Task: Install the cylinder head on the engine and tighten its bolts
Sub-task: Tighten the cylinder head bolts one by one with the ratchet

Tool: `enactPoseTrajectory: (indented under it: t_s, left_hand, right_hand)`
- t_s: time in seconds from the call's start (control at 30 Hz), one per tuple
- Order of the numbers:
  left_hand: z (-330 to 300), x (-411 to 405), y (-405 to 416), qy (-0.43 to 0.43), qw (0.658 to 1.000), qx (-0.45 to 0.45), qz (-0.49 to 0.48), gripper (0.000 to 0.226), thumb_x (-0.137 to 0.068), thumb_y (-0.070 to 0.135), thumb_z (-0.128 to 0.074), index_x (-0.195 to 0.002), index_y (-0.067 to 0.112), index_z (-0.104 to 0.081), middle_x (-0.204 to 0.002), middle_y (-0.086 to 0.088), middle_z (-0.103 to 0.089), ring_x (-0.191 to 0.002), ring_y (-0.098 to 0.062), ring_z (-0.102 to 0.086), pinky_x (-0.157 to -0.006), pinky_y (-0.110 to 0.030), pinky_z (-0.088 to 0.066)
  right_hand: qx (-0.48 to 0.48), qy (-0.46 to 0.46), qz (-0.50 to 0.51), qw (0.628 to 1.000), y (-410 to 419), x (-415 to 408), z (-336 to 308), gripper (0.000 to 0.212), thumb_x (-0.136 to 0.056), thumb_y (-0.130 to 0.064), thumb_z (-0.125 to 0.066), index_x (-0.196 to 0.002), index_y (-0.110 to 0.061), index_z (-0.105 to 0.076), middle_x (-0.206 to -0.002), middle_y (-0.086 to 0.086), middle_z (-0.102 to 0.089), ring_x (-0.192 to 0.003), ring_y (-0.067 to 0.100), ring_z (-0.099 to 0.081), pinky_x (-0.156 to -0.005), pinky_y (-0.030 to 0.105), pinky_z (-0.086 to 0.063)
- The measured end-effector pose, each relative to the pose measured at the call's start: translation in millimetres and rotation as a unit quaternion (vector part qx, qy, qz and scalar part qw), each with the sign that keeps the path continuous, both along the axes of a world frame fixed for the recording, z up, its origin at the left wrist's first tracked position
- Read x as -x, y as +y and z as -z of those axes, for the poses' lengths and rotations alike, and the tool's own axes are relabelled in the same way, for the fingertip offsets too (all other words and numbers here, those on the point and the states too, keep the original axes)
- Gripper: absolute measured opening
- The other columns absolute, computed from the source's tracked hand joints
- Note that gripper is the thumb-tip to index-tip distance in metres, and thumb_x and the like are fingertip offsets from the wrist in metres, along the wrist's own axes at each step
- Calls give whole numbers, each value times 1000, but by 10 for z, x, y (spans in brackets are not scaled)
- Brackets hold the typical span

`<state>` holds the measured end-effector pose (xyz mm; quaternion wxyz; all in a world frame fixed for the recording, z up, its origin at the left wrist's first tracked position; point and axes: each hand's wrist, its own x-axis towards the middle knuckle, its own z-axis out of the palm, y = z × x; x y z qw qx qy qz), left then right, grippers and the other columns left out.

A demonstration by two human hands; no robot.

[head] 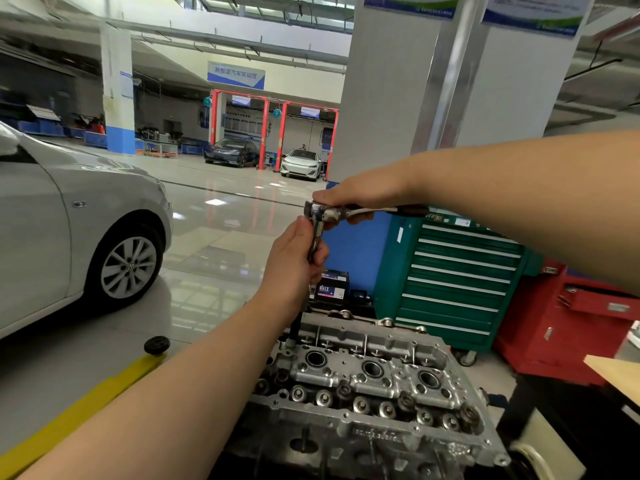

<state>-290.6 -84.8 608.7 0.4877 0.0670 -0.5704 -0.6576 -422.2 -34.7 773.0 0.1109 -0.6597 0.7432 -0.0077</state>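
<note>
Your right hand (360, 192) wraps the ratchet (332, 212) handle; your left hand (294, 261) pinches its extension (317, 239), dropping onto the cylinder head's (374, 382) eleven o'clock edge. Green cabinet (457, 282) near at two o'clock.

So the cylinder head (374, 386) sits front and centre, tool chest (450, 282) right behind it, cabinet (568, 323) to that one's right. Car (69, 230) off left, lift arm (79, 407) on the floor before it.
</note>
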Motion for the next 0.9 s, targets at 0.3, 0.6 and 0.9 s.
enactPoseTrajectory:
  t_s: [0.3,0.6,0.9]
  left_hand:
    - [-2,6,-11,5,1000,-19,-16,48,-115,45,-28,-94,18,-62,-60,-1,-47,-45,-11,-31,-44,-22,-28]
    - [-58,11,-87,-8,993,-119,20,57,-109,47,-39,-58,27,-54,-52,0,-31,-42,-13,-19,-42,-23,-15]
    - [-60,23,-30,-39,995,-75,56,68,-109,60,-32,-56,28,-59,-51,1,-34,-41,-14,-21,-42,-21,-20]
  right_hand:
    - [56,61,145,986,50,-241,133,87,-89,-85,-15,-84,-13,-64,-45,-1,-50,-39,20,-40,-51,28,-43]
    - [198,229,-20,953,187,-332,329,56,-93,-82,-37,-86,-29,-53,-80,-3,-61,-73,19,-60,-60,34,-37]
    - [42,77,-92,992,151,-145,-105,56,-87,-44,-82,-138,-48,-59,-127,-4,-71,-123,30,-64,-112,60,-45]
